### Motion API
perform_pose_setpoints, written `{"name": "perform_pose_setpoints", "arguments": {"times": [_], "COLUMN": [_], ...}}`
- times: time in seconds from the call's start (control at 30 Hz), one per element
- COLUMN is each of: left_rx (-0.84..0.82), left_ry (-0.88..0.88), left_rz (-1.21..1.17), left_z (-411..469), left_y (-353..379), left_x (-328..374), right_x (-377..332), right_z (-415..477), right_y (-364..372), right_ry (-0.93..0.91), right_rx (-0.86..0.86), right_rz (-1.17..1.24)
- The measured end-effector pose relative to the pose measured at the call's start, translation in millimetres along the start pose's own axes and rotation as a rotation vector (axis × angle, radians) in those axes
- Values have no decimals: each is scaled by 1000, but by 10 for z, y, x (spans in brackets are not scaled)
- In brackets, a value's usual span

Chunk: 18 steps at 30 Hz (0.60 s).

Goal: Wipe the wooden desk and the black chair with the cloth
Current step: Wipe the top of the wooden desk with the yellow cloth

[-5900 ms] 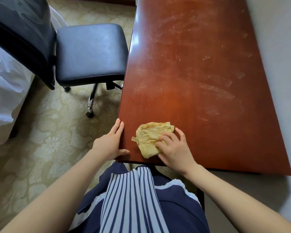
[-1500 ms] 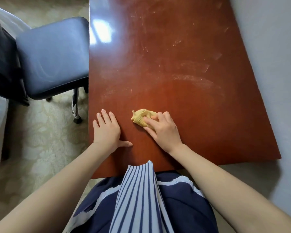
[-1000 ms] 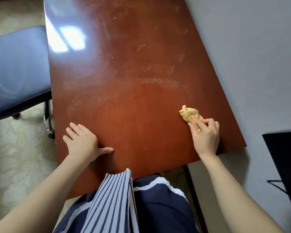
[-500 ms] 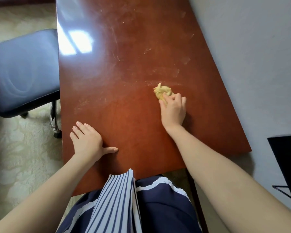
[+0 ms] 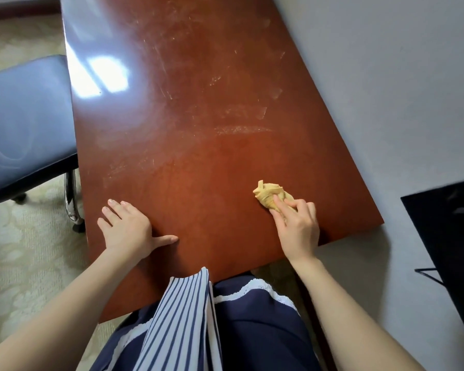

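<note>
Crumpled yellow cloth (image 5: 269, 193), bunched into a small wad, lies on the glossy red-brown wooden surface (image 5: 198, 116) close to its near right corner, under the right hand (image 5: 298, 227). Right fingers (image 5: 282, 208) are curled over the wad's near half, pinning it down; the far end pokes out past the fingertips.

Left hand (image 5: 126, 231) lies flat on the surface by the near left edge. Fingers straight and spread, thumb out to the side, holding nothing. Reads as a brace.

Surface: dull streaks and smears across the middle and far right, window glare at far left. The near strip looks cleaner, though the sheen makes that hard to judge.

Black padded chair seat (image 5: 24, 124) stands just beside the left edge, its chrome leg (image 5: 71, 199) on pale patterned carpet (image 5: 24, 263). Neither hand touches it.

Handling, as judged:
- The cloth is light, soft and limp, and takes whatever shape the hand gives it.
- Wadded this tight, it covers little per stroke. Flattened under the palm it would cover more.
- Best held from above, pressing through the bulk. A corner pinch would let the rest trail and fold.
- The polished wood is likely slick, so the wad should slide easily and downward pressure does the work.
- Nothing here is fragile.

Stage: surface wiping under way, far half likely to do, chair not yet wiped.
</note>
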<state>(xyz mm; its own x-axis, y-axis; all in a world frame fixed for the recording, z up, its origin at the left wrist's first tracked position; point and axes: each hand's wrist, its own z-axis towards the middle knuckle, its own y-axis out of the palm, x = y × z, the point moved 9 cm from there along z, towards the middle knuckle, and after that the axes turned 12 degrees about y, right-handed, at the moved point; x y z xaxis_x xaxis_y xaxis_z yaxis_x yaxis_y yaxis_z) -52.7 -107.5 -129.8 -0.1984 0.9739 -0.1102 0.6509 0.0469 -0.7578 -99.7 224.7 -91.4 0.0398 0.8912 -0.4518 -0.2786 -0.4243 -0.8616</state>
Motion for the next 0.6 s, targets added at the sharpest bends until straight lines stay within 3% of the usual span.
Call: {"name": "perform_pose_setpoints", "arguments": {"times": [0.37, 0.5, 0.6], "left_rx": [60, 105, 124], "left_ry": [10, 14, 22], "left_rz": [-26, -60, -64], "left_z": [16, 26, 29], "left_y": [13, 54, 66], "left_x": [20, -1, 5], "right_x": [1408, 1377, 1106], "right_z": [469, 628, 653], "right_y": [-530, -474, -316], "right_ry": [859, 946, 843], "right_rx": [282, 306, 253], "right_rz": [53, 12, 18]}}
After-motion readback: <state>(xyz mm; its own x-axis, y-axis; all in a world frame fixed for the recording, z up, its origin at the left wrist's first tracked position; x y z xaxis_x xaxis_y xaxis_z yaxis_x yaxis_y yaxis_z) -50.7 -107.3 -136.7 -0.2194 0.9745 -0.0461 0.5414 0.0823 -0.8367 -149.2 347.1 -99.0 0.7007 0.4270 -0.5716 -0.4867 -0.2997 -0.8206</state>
